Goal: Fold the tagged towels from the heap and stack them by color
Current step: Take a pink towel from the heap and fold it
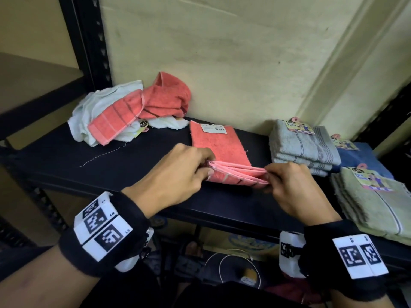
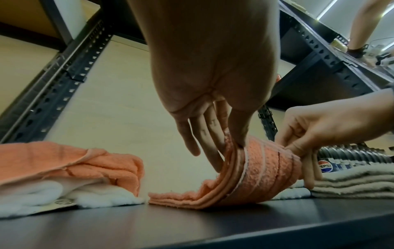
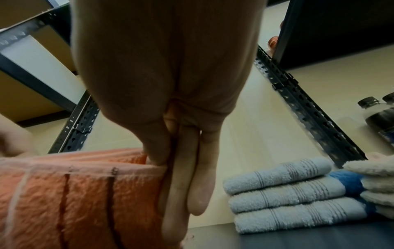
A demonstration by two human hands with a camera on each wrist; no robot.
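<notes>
A coral towel (image 1: pixel 222 147) with a white tag lies partly folded in the middle of the dark shelf (image 1: pixel 133 165). Its near edge is lifted off the shelf. My left hand (image 1: pixel 206 167) pinches the left corner of that edge, thumb against fingers, as the left wrist view shows on the coral towel (image 2: pixel 262 170). My right hand (image 1: pixel 270 174) pinches the right corner; in the right wrist view the thumb presses the coral towel (image 3: pixel 85 193) against straight fingers (image 3: pixel 183 185). The heap (image 1: pixel 133 112) of coral and white towels sits at the back left.
Folded stacks stand at the right: grey towels (image 1: pixel 304 147), a blue stack (image 1: pixel 360 158) behind them, olive-green towels (image 1: pixel 375 203) nearest me. A loose thread (image 1: pixel 102 155) lies on the shelf. Black rack uprights (image 1: pixel 89 41) frame the left side. Bottles (image 3: pixel 381 114) stand far right.
</notes>
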